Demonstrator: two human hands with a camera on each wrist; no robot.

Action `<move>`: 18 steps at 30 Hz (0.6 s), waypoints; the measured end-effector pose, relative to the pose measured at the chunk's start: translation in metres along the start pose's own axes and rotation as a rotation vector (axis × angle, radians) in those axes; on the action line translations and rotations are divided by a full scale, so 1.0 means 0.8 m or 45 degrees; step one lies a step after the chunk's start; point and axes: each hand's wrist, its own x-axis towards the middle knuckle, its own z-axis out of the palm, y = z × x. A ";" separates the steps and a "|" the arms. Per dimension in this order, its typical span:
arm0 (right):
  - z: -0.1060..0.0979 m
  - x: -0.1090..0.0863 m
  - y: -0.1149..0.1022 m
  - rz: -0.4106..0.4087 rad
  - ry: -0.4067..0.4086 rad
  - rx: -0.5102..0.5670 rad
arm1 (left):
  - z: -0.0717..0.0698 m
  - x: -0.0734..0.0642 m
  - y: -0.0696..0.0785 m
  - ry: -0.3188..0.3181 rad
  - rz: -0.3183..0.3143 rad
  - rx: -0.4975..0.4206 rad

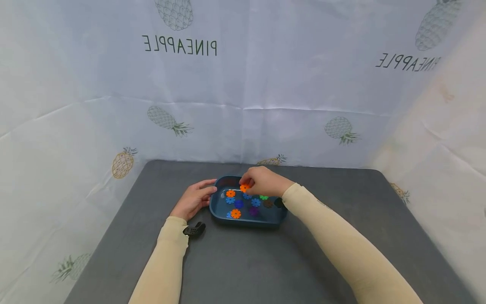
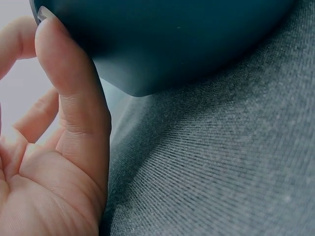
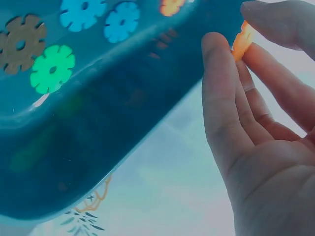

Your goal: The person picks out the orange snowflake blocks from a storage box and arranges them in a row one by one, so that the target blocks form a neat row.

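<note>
A dark blue tray (image 1: 248,224) sits on the grey tabletop with several flower-shaped notched plastic discs lying in it. At its left end my left hand (image 1: 193,199) holds the rim; the left wrist view shows the thumb (image 2: 74,88) against the tray's wall. Over the tray's far side, my right hand (image 1: 265,181) pinches an orange notched disc (image 1: 244,187) between thumb and fingertips. That disc (image 3: 242,43) appears nearly edge-on in the right wrist view. Beneath the hand lie a green disc (image 1: 263,197), a brown disc (image 1: 268,204) and blue ones.
A black strap piece (image 1: 195,229) sits by the left wrist, and another dark piece (image 1: 279,203) by the right wrist. White cloth (image 1: 243,84) printed with pineapples hangs behind the table and along both sides.
</note>
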 end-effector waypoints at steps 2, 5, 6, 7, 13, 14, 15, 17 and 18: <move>-0.003 -0.008 0.005 0.012 0.036 0.074 | 0.000 0.000 0.000 0.001 -0.002 0.004; -0.006 -0.021 0.013 0.032 0.087 0.197 | 0.000 0.002 -0.002 -0.001 -0.009 0.010; -0.007 -0.026 0.016 0.038 0.105 0.229 | 0.000 0.002 -0.003 -0.001 -0.009 0.010; -0.007 -0.031 0.020 0.042 0.125 0.259 | 0.000 0.003 -0.004 0.001 -0.008 0.013; -0.006 -0.061 0.049 0.083 0.243 0.447 | 0.000 0.005 -0.006 0.016 0.000 0.032; -0.005 -0.066 0.055 0.097 0.260 0.481 | 0.001 0.005 -0.006 0.018 -0.002 0.036; -0.004 -0.071 0.062 0.110 0.279 0.509 | 0.001 0.005 -0.005 0.022 -0.004 0.041; -0.001 -0.083 0.076 0.141 0.316 0.559 | 0.002 0.005 -0.005 0.030 -0.003 0.052; 0.001 -0.089 0.083 0.159 0.338 0.572 | 0.002 0.004 -0.005 0.033 -0.004 0.054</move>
